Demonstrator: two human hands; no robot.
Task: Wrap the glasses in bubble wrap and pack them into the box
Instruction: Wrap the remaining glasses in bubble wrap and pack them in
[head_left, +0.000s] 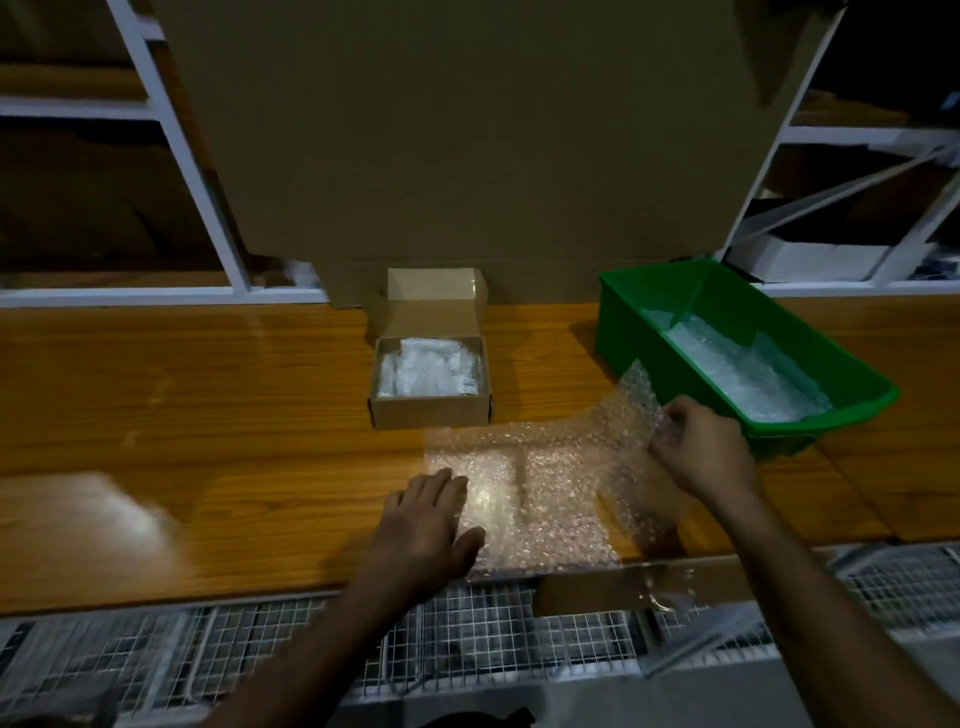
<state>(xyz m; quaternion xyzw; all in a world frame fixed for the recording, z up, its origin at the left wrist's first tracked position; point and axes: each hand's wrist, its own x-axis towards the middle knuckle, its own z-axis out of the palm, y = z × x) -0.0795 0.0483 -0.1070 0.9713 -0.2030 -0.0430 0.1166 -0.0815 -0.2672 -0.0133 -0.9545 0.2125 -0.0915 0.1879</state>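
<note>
A clear bubble wrap sheet (550, 483) lies on the wooden table (208, 405) near its front edge. My left hand (431, 519) presses flat on the sheet's left part with straight fingers. My right hand (701, 447) pinches the sheet's right edge, which is lifted off the table. A small open cardboard box (430, 410) stands behind the sheet, its lid flap up, with clear wrapped packets (428, 371) inside. No bare glasses are visible.
A green plastic bin (649, 317) with more bubble wrap (748, 374) sits at the right, close to my right hand. A large cardboard panel (467, 130) stands behind the box. White shelving flanks both sides. A wire mesh rack (260, 654) runs below the table's front edge.
</note>
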